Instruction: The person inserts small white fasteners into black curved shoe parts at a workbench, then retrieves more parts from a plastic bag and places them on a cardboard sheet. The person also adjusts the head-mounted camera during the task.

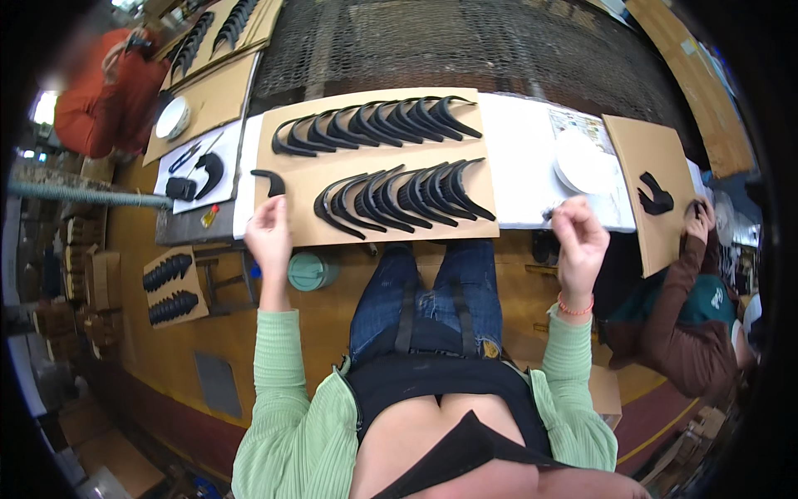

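My left hand (270, 232) is closed in a pinch at the lower end of a single black curved plastic piece (271, 180), over the left edge of a cardboard sheet (291, 224). On that sheet lie two rows of similar black curved pieces, a far row (374, 125) and a near row (403, 198), nested side by side. My right hand (579, 239), fingers curled together, hovers at the table's front edge below a white bowl (579, 162). A small dark bit shows beside its fingertips; what the fingers hold, if anything, is too small to make out.
A co-worker's hand (700, 219) works at the right by another cardboard sheet (657, 150). Pliers (184, 157) and a black curved part (209, 175) lie on the left. Beyond the table runs a dark mesh surface (399, 50). A teal-lidded container (308, 271) stands below the table.
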### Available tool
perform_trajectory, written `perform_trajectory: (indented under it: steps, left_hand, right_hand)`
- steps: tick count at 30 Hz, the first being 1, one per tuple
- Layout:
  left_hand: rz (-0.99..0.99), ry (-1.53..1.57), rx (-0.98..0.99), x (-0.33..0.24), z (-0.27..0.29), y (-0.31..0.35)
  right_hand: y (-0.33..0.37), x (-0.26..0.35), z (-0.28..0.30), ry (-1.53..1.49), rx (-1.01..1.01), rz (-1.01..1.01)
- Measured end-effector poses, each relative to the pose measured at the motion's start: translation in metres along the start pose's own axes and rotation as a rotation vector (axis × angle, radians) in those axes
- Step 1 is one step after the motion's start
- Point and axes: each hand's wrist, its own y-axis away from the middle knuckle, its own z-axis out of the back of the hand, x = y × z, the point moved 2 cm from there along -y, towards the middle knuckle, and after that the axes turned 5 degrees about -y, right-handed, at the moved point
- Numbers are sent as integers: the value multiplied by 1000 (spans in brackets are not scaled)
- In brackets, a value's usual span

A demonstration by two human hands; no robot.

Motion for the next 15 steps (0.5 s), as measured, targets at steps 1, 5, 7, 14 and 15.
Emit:
perform_trajectory:
  steps: [1, 5, 7, 14, 15]
  left_hand:
    - [-192, 10, -95, -4, 4, -4]
    - [-252, -181, -88, 0, 10, -43]
    - [-133, -164, 96, 10, 7, -60]
    - [77, -63, 359, 30, 12, -76]
    - [114, -37, 369, 31, 14, -78]
  right_hand:
    - [-8, -1, 13, 98, -47, 16]
    - [-49, -13, 72, 433, -255, 107]
    - [-69, -23, 97, 667, -275, 105]
    - [-97, -64, 126, 1207, -79, 76]
    - [-98, -67, 126, 1233, -60, 41]
